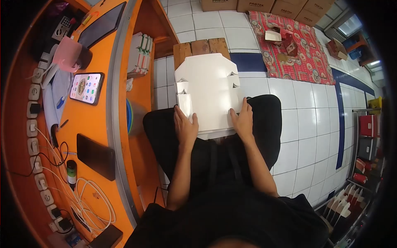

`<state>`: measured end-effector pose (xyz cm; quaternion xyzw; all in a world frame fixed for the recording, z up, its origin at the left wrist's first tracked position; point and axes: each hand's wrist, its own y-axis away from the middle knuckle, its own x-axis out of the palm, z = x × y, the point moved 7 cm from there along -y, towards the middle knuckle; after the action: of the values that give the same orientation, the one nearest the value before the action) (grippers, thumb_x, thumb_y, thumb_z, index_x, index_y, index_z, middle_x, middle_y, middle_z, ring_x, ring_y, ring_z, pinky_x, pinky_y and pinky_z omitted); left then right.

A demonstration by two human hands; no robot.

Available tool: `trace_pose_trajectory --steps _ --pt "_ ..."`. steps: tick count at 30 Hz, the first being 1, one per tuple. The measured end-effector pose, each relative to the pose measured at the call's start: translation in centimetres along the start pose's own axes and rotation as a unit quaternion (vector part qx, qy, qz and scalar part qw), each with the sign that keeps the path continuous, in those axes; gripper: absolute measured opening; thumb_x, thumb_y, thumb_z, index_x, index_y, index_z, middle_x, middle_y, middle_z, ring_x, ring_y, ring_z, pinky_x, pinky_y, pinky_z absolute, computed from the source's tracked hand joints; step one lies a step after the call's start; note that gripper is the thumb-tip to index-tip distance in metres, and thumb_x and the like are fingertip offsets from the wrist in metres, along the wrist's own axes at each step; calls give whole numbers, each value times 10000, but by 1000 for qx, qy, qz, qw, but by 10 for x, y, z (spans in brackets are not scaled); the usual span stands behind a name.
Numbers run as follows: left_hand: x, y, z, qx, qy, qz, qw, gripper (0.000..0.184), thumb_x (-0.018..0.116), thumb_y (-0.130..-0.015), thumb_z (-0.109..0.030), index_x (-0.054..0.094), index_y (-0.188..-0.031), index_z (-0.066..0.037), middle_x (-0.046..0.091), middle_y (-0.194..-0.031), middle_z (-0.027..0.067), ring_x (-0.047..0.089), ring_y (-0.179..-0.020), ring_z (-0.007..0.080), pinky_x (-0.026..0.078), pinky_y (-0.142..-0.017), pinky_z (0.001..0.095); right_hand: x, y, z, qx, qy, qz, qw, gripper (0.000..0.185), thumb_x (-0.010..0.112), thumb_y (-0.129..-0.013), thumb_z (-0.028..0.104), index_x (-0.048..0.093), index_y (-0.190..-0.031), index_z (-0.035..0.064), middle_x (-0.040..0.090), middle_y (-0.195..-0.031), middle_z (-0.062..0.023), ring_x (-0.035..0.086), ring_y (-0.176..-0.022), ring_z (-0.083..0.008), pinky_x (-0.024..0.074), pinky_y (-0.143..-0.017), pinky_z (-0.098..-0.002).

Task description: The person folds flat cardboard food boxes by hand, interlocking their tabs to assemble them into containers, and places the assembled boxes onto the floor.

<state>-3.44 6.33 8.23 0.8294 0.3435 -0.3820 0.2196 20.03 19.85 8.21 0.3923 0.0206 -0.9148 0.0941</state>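
A white cardboard box blank (209, 93) with cut corners and small side tabs lies in front of me, over my lap and the near part of a wooden bench (202, 46). My left hand (186, 127) holds its lower left edge, thumb on top and fingers along the side. On the lower right edge, my right hand (243, 120) grips in the same way, thumb on the glossy face. A second layer of white card shows at the near edge; whether it is a fold or another sheet I cannot tell. The undersides of both hands are hidden.
Left, an orange desk (97, 120) carries a lit phone (87, 87), a dark tablet (96, 156), cables and a pink cup (68, 53). Flattened cartons (140, 53) stand on its shelf. A red patterned mat (289, 53), brown boxes (254, 5) and a rack (357, 153) lie beyond.
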Motion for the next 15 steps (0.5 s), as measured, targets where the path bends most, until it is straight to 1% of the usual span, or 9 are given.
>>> trace_pose_trajectory --steps 2,4,6,7,9,10,12,14,15 --pt "-8 7 -18 110 -119 -89 983 719 666 -986 -261 356 -1563 35 477 -1509 300 483 -1399 429 362 -1207 481 -12 3 16 -57 58 -56 995 609 673 -978 194 459 -1517 6 597 -1299 -286 569 -1231 -432 434 -1088 -515" --pt "-16 1 -27 88 -68 -34 993 609 675 -964 -175 460 -1504 11 571 -1434 247 546 -1347 399 392 -1188 488 -16 -2 20 -49 63 -8 997 551 655 -989 166 492 -1499 38 632 -1236 -245 601 -1178 -396 463 -1048 -490" --pt "-14 -2 -27 66 45 38 996 540 639 -931 -43 527 -1456 15 598 -1409 263 594 -1306 407 412 -1169 520 -14 -3 23 -37 68 44 996 500 638 -999 139 526 -1481 70 667 -1173 -203 633 -1126 -360 491 -1008 -466" --pt "-14 -3 -26 64 45 38 996 540 639 -931 -43 527 -1456 15 598 -1409 263 594 -1306 407 412 -1169 520 -16 -4 25 -20 -9 33 999 451 627 -1011 134 563 -1455 91 693 -1134 -186 665 -1057 -333 516 -956 -442" --pt "-14 -5 -20 31 216 39 975 575 587 -882 65 542 -1454 23 659 -1357 230 643 -1258 360 450 -1137 449 -19 -7 26 0 -87 21 996 408 616 -1023 130 600 -1430 112 719 -1095 -169 697 -987 -305 541 -904 -418" --pt "-15 -5 -17 30 215 40 975 575 587 -882 65 542 -1454 23 659 -1357 230 643 -1258 360 450 -1137 449 -20 -7 24 16 -119 14 993 386 624 -1026 148 619 -1409 104 725 -1105 -192 713 -939 -297 553 -870 -400" --pt "-13 -6 -9 11 395 67 916 645 564 -839 120 556 -1474 2 679 -1364 164 652 -1212 245 496 -1040 364 -26 -10 24 36 -151 7 988 366 632 -1030 166 638 -1389 96 731 -1114 -215 729 -891 -288 565 -835 -383" --pt "-11 -7 2 -7 422 79 903 711 562 -794 148 559 -1487 -12 673 -1378 154 651 -1202 229 494 -1032 353 -30 -11 19 132 -223 32 965 371 641 -1035 195 639 -1385 73 742 -1123 -226 742 -913 -279 565 -856 -374" --pt "-9 -7 0 8 391 116 913 730 555 -779 154 557 -1490 -12 664 -1394 150 649 -1198 227 494 -1033 352 -26 -12 18 99 -219 53 969 426 677 -987 161 628 -1399 66 736 -1186 -197 737 -956 -316 569 -888 -393"
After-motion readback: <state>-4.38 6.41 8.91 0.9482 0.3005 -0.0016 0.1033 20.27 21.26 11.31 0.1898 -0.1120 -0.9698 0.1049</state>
